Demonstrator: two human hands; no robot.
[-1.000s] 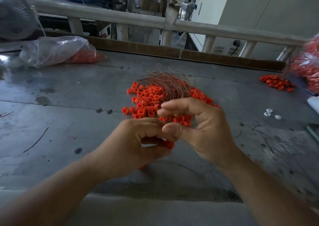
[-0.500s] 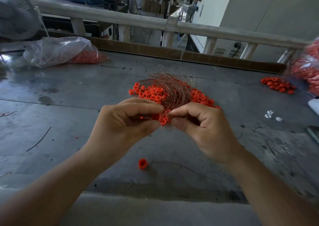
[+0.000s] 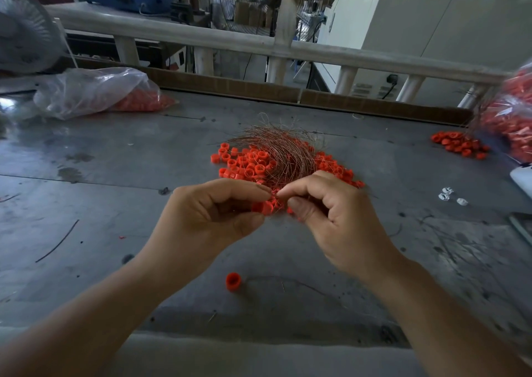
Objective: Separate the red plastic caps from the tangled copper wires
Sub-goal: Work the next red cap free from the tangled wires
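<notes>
Both hands meet above the near edge of the heap. The left hand [image 3: 213,212] has its fingers curled, thumb and forefinger pinching a small clump [image 3: 266,206] of red caps threaded on thin strands. The right hand [image 3: 331,215] is curled too, its forefinger tip touching the left forefinger tip and its thumb closing on the other side of the same clump. Whether it grips a cap or only wire there cannot be told. The other fingers of each hand are folded in toward the palm.

Just behind the hands lies the main heap: a tangle of wires [image 3: 283,152] on top, with caps [image 3: 247,163] spread under it and out to both sides, all on the grey table [image 3: 115,204]. Strands run from the tangle down into the clump.

One loose cap [image 3: 233,281] stands by itself on the table, below the hands and between the forearms, well apart from the heap.

Farther off:
- a clear bag [image 3: 95,91] at far left, part-filled with red caps
- a second bag [image 3: 509,123] at the right edge (blurred), with a small pile [image 3: 460,145] of caps just beside it
- a few white bits [image 3: 449,196] right of the right hand
- a dark stray wire [image 3: 57,241] lying at the left

A pale railing [image 3: 201,38] runs behind the table.
</notes>
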